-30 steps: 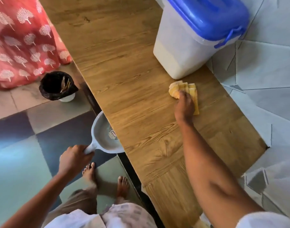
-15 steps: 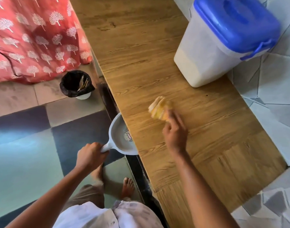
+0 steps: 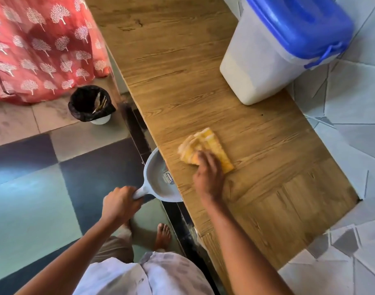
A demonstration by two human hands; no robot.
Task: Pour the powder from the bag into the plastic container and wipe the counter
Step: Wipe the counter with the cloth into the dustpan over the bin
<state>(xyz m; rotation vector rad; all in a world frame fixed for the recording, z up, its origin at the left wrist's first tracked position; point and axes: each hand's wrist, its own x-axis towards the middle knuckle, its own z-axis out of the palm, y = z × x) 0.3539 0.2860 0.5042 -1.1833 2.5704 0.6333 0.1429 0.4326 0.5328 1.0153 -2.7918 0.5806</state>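
A wooden counter (image 3: 182, 67) runs up the middle of the view. On it lies a folded yellow cloth (image 3: 210, 145), and my right hand (image 3: 207, 177) presses down on its near end. My left hand (image 3: 120, 204) grips the handle of a grey dustpan (image 3: 158, 179), held just below the counter's left edge with its mouth under the rim. At the far right of the counter stands a white plastic container (image 3: 261, 64) with white powder inside and a blue lid (image 3: 299, 24) closed on top. No bag is in view.
A small bin with a black liner (image 3: 90, 105) stands on the floor left of the counter. A red patterned curtain (image 3: 41, 45) hangs at the top left. Tiled wall borders the counter on the right. My bare feet (image 3: 163, 233) stand on the checkered floor.
My right hand dragged the cloth from beside the container toward the counter's left edge, then set it flat near the dustpan. The left hand kept the dustpan at the edge.
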